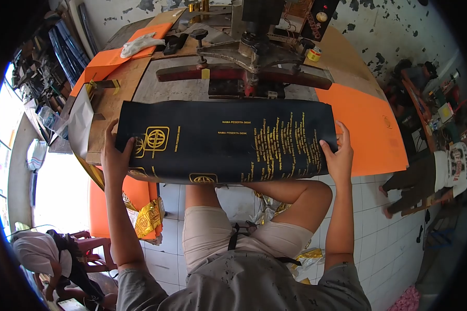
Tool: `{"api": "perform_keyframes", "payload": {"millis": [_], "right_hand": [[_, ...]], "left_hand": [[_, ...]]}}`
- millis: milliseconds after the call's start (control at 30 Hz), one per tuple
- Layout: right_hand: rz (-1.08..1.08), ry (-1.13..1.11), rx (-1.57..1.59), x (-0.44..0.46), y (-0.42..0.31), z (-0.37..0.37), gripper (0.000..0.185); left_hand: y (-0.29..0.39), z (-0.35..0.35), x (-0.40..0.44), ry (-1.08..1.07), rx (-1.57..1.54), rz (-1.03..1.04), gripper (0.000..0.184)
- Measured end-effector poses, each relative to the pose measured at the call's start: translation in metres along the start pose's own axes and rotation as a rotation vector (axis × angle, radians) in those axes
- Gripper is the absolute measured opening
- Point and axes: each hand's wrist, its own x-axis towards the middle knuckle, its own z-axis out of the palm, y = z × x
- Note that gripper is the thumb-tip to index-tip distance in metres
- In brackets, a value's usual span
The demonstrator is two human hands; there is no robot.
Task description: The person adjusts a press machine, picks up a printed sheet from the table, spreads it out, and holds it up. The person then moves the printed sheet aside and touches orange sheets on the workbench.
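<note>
Between my two hands is a black sheet (202, 150) printed in gold with emblems and lines of text, its near edge curving down over my knees. My left hand (117, 153) grips its left edge, thumb on top. At the right edge, my right hand (340, 153) holds it the same way, thumb on the printed face; the fingers beneath are partly hidden. Just beyond the sheet stands a press (249, 57) with a wide red and black crossbar. Orange sheets (366, 129) lie on the table to the right of my right hand.
More orange sheets (101, 62) and a white glove (141, 45) lie at the table's back left. A yellow tape roll (313, 54) sits by the press. Crumpled gold foil (149, 217) hangs at lower left. One person (46, 259) sits lower left; another (430, 171) is at right.
</note>
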Motion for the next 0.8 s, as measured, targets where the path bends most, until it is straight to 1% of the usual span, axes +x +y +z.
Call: {"api": "perform_keyframes", "payload": {"millis": [33, 133, 200, 233, 333, 400, 500, 600, 633, 700, 733, 800], "right_hand": [[-0.101, 0.025, -0.037, 0.001, 0.003, 0.002, 0.051], [-0.008, -0.187, -0.181, -0.006, 0.001, -0.008, 0.036], [0.05, -0.198, -0.212, -0.011, -0.007, -0.012, 0.029], [0.079, -0.205, -0.227, -0.012, -0.012, -0.013, 0.026], [0.134, -0.197, -0.194, -0.013, -0.026, -0.02, 0.027], [0.08, -0.159, -0.177, -0.01, -0.023, -0.021, 0.027], [0.034, -0.132, -0.158, -0.002, -0.019, -0.018, 0.026], [0.023, -0.101, -0.171, 0.0, -0.015, -0.007, 0.025], [0.021, -0.09, -0.178, 0.001, -0.013, -0.001, 0.024], [-0.084, -0.016, -0.328, -0.002, -0.011, 0.011, 0.023], [-0.138, 0.021, -0.402, -0.004, -0.011, 0.015, 0.022], [-0.162, 0.027, -0.411, -0.006, -0.007, 0.019, 0.022]], "left_hand": [[0.001, -0.002, 0.001, -0.019, 0.009, -0.003, 0.057], [-0.001, -0.003, -0.002, -0.063, 0.001, -0.012, 0.057], [0.0, -0.003, -0.001, -0.085, -0.046, -0.009, 0.055], [-0.003, -0.002, 0.0, -0.08, -0.021, 0.035, 0.052], [-0.011, 0.0, 0.006, -0.064, 0.026, 0.144, 0.042], [-0.012, 0.0, 0.012, -0.061, 0.031, 0.178, 0.035], [-0.008, 0.003, 0.02, -0.078, -0.016, 0.109, 0.031], [-0.006, 0.004, 0.025, -0.117, 0.014, 0.069, 0.033], [-0.005, 0.006, 0.027, -0.108, 0.112, 0.066, 0.033], [-0.004, 0.011, 0.024, -0.087, 0.31, 0.057, 0.033], [0.001, 0.013, 0.019, 0.004, 0.385, 0.142, 0.034], [0.02, 0.021, 0.001, 0.185, 0.535, 0.316, 0.037]]}}
